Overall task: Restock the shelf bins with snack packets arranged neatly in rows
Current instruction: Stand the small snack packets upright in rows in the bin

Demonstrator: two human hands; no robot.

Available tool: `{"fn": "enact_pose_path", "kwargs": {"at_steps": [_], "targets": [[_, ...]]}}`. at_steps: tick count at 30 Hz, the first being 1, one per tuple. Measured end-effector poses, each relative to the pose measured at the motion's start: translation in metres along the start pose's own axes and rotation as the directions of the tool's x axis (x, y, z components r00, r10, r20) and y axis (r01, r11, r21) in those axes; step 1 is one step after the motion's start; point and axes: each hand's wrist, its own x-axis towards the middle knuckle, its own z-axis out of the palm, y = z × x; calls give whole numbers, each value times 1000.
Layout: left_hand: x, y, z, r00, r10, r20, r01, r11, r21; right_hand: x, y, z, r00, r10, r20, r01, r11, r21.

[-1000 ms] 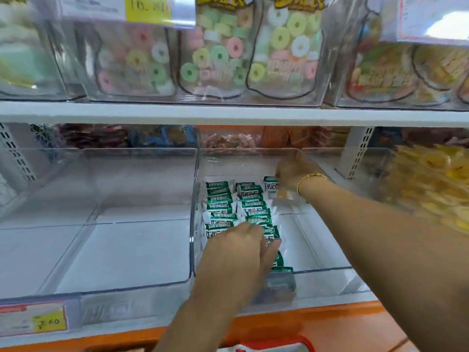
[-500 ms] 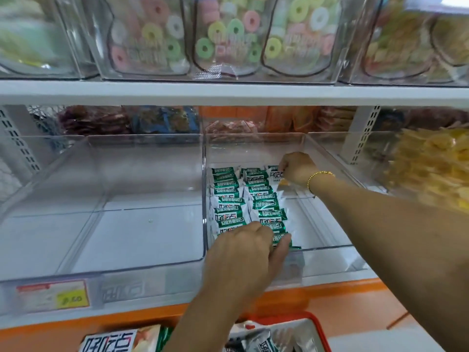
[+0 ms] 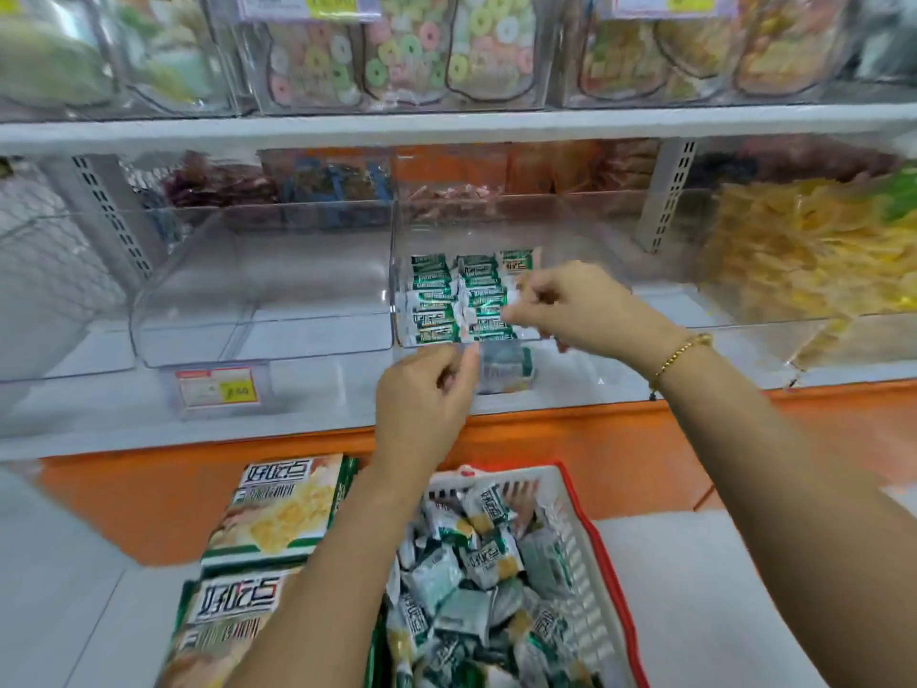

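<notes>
Left hand (image 3: 426, 394) and right hand (image 3: 583, 307) withdrew from bin (image 3: 560, 230), grips curled.

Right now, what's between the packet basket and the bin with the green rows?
Head view: the white shelf lip and the orange band below it, with the left hand in front of both.

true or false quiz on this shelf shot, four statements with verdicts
1. The green snack packets lie in rows in the middle clear bin. True.
2. The gold bracelet is on the left wrist. False: it is on the wrist of the right hand.
3. The red-rimmed basket below the shelf holds loose packets. True.
4. The bin on the right holds pink ring sweets. False: it holds yellow packets; the ring sweets are on the shelf above.
</notes>
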Motion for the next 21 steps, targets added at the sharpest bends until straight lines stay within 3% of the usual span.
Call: {"fn": "enact_pose_path", "kwargs": {"at_steps": [2, 4, 5, 7, 9, 11, 13, 15, 17, 21], "targets": [[-39, -5, 4, 970, -202, 137, 199, 979, 30, -31, 10, 27, 991, 52, 125, -61, 996, 69], [-81, -18, 10, 881, -385, 277, 355, 922, 153, -60, 23, 61, 942, 137, 307, -178, 978, 109], [-103, -27, 12, 798, -481, 363, 423, 876, 230, -74, 31, 80, 893, 171, 417, -220, 973, 73], [-147, -42, 14, 558, -626, 545, 516, 776, 363, -101, 45, 117, 749, 223, 624, -207, 973, -99], [-185, -50, 11, 300, -654, 695, 548, 714, 435, -127, 54, 146, 562, 279, 779, -145, 960, -239], [-205, -50, 9, 153, -597, 787, 557, 710, 430, -148, 58, 165, 367, 301, 880, -40, 950, -309], [-215, -45, 10, 116, -548, 828, 520, 744, 420, -164, 57, 179, 252, 291, 923, 202, 917, -344], [-222, -42, 14, 100, -517, 850, 439, 790, 428, -178, 55, 194, 229, 264, 937, 377, 863, -335], [-230, -38, 17, 137, -529, 837, 434, 792, 429, -186, 55, 203, 250, 241, 938, 363, 874, -322], [-238, -41, 15, 275, -577, 769, 530, 759, 380, -186, 65, 194, 345, 229, 910, 155, 942, -296]]}}
